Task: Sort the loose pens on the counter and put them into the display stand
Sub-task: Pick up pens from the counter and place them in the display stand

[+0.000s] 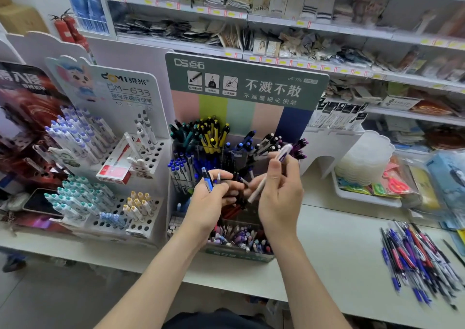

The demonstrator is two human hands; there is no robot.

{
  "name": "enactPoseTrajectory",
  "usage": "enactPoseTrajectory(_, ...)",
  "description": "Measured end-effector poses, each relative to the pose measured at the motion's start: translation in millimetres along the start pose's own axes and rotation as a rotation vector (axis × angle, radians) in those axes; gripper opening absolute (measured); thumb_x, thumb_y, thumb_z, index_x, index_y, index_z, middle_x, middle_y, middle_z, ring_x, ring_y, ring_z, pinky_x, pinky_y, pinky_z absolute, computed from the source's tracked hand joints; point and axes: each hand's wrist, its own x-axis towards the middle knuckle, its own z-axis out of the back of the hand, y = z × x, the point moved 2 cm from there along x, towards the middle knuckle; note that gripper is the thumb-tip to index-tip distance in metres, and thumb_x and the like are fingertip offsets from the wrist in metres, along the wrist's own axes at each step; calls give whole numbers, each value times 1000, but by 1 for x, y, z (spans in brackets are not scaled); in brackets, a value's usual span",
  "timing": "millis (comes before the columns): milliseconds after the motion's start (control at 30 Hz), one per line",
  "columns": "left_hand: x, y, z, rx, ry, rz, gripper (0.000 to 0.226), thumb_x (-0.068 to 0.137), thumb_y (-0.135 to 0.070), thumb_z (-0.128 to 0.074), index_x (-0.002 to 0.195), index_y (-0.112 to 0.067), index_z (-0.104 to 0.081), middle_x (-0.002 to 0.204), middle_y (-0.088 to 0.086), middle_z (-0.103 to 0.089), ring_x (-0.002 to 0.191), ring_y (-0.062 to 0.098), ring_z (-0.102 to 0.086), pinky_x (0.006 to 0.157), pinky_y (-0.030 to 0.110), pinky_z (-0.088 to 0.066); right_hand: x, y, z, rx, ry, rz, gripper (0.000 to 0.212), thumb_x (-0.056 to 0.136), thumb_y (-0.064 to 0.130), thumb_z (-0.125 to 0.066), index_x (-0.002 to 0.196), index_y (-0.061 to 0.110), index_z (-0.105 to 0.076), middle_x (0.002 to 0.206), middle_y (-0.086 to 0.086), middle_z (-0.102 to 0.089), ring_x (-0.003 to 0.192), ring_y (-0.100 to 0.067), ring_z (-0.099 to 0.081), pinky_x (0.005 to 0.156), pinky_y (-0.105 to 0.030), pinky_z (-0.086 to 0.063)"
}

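A tiered display stand [247, 82] with a green header holds pens grouped by colour in its compartments. In front of its middle tiers, my left hand [210, 203] grips a few pens, one of them blue [206, 179]. My right hand [280, 193] holds a white and purple pen [284, 152] with its top pointing toward the stand's right compartment, plus a second pale pen lower down. A heap of loose pens [417, 260], blue, red, black and white, lies on the white counter [339, 253] at the right.
A white stand of capped pens [105, 157] is to the left, with a red box on it. A white tray with clear lids and scissors [370, 177] sits at the right. Shelves of packaged goods [276, 26] fill the background.
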Motion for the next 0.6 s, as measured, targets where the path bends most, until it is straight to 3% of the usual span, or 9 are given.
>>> enactPoseTrajectory(67, 0, 1, 1, 46, -38, -16, 23, 107, -5, -50, 121, -14, -66, 92, 9, -75, 82, 23, -65, 83, 42, -56, 8, -8, 12, -186, 44, -16, 24, 114, 41, -41, 116, 31, -63, 64, -7, -61, 53, -29, -58, 48, -42, -50)
enactPoseTrajectory(133, 0, 2, -1, 0, -12, 5, 28, 110, -10, -49, 128, -20, -67, 83, 6, -64, 68, 18, -52, 71, 36, -48, 15, -21, 23, -524, 148, -76, 25, 113, 32, -39, 120, 30, -64, 74, 2, -64, 68, -24, -59, 59, -42, -49)
enactPoseTrajectory(200, -2, 2, -4, -71, 31, 35, 29, 113, -18, -48, 135, -25, -66, 80, 4, -55, 59, 16, -40, 59, 32, -40, 18, -27, 31, -680, 227, -197, 19, 106, 26, -43, 121, 26, -55, 88, 1, -67, 81, -24, -62, 70, -42, -52)
enactPoseTrajectory(300, -5, 3, -10, -83, 78, 68, 30, 114, -36, -47, 136, -29, -66, 77, 0, -48, 55, 13, -30, 49, 28, -29, 19, -27, 38, -752, 257, -191, 9, 99, 21, -54, 108, 24, -56, 86, 2, -66, 79, -24, -63, 67, -40, -53)
enactPoseTrajectory(367, -8, 3, -14, -142, 100, 122, 41, 110, -49, -49, 137, -22, -64, 75, -1, -47, 55, 12, -28, 47, 27, -25, 23, -27, 38, -804, 218, -122, 9, 97, 20, -62, 104, 24, -65, 87, 4, -68, 80, -22, -63, 65, -35, -50)
enactPoseTrajectory(467, -10, 4, -19, -270, 145, 230, 60, 105, -68, -43, 123, -12, -54, 74, 0, -44, 55, 14, -25, 46, 27, -25, 29, -33, 34, -749, 162, -42, 8, 96, 26, -71, 105, 25, -72, 82, 10, -69, 79, -15, -65, 72, -32, -53)
enactPoseTrajectory(533, -11, 3, -21, -275, 176, 237, 50, 108, -62, -34, 112, -14, -48, 75, 3, -46, 56, 16, -28, 48, 28, -26, 33, -39, 31, -674, 153, 35, 8, 98, 25, -73, 106, 23, -75, 83, 10, -72, 81, -14, -66, 76, -32, -54)
enactPoseTrajectory(600, -12, 2, -25, -244, 175, 230, 30, 109, -42, -34, 112, -15, -47, 76, 3, -47, 57, 17, -31, 49, 30, -26, 34, -46, 26, -724, 220, 129, 11, 101, 23, -69, 107, 20, -78, 93, 3, -75, 88, -20, -66, 80, -36, -54)
